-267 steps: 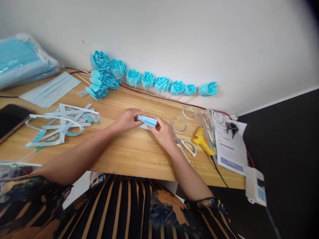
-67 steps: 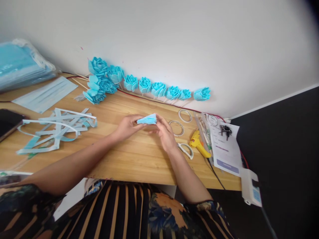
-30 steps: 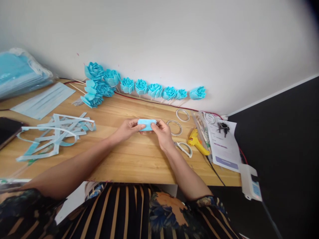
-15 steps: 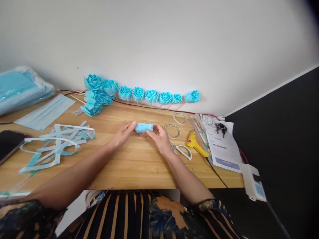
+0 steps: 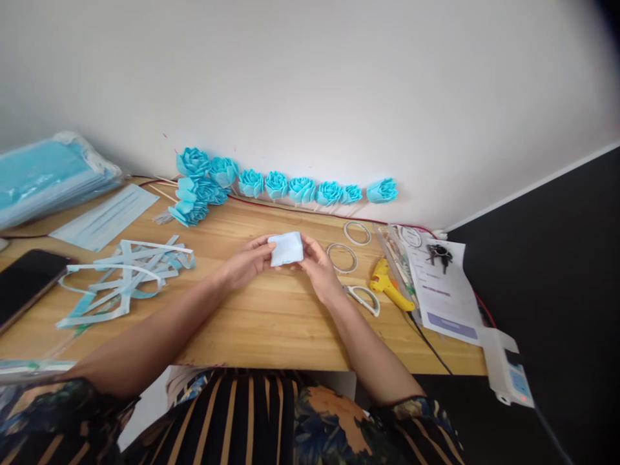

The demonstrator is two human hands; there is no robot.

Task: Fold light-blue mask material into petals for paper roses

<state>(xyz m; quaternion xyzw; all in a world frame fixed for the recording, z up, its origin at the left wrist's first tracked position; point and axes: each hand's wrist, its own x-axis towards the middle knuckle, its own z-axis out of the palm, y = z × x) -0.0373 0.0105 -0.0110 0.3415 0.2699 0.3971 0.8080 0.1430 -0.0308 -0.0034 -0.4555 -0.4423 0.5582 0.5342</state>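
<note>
Between my hands, above the middle of the wooden table [image 5: 271, 329], is a small pale-blue folded piece of face-mask fabric [image 5: 287, 249], its nearly square face toward me. My left hand [image 5: 249, 261] grips its left edge, thumb in front and fingers behind. On its right edge, my right hand [image 5: 317, 263] is closed, with some fingertips hidden behind the fabric. White-handled scissors [image 5: 365, 298] lie just right of my right wrist. Two tape rolls, a nearer one [image 5: 341, 258] and a farther one [image 5: 357, 233], rest beyond them.
Blue fabric flowers [image 5: 276, 185] on sticks line the wall. On the left are cut mask strips [image 5: 121, 278], a flat mask sheet [image 5: 104, 216], a bagged mask stack [image 5: 53, 177] and a phone [image 5: 31, 284]. A yellow glue gun [image 5: 390, 285], paper [image 5: 443, 294] and keys [image 5: 440, 254] lie right.
The fabric has turned from a narrow, bright-blue folded strip to a wider, paler square face. Both hands stay on it. The whole view has shifted slightly.
</note>
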